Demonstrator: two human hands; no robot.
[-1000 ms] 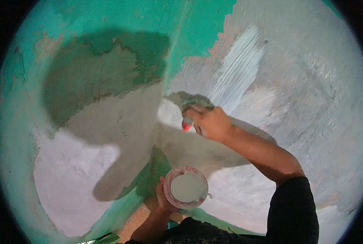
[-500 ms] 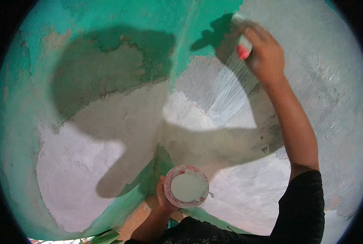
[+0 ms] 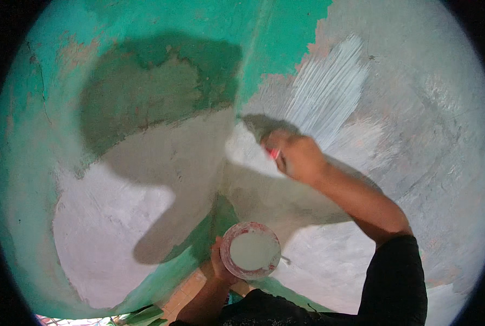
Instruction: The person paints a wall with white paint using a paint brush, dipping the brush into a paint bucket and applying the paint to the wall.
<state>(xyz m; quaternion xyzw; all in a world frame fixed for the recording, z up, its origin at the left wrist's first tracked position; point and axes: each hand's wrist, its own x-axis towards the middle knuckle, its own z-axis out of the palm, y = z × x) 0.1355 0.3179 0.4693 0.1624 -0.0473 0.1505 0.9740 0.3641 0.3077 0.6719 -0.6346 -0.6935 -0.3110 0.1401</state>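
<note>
Left wall point(image 3: 30, 163): green around a pale patch point(image 3: 104, 233).
Left hand point(image 3: 221, 266): wrapped about the bowl's left side, supporting it.
Bowl point(image 3: 225, 263): low before the corner point(image 3: 226, 176), holding whitish liquid point(image 3: 252, 251).
Red-ended tool point(image 3: 274, 154): near the right wall point(image 3: 421, 157); working end hidden, contact unclear.
Right hand point(image 3: 303, 156): grasping that tool, blurred.
White streaks point(image 3: 332, 87): above the right hand; the step appears to be spreading coating.
Next stroke: probably calls for even pressure, bowl level.

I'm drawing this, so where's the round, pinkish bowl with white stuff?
The bowl is at the head view's lower centre, its left side held by the bare left hand.
</note>
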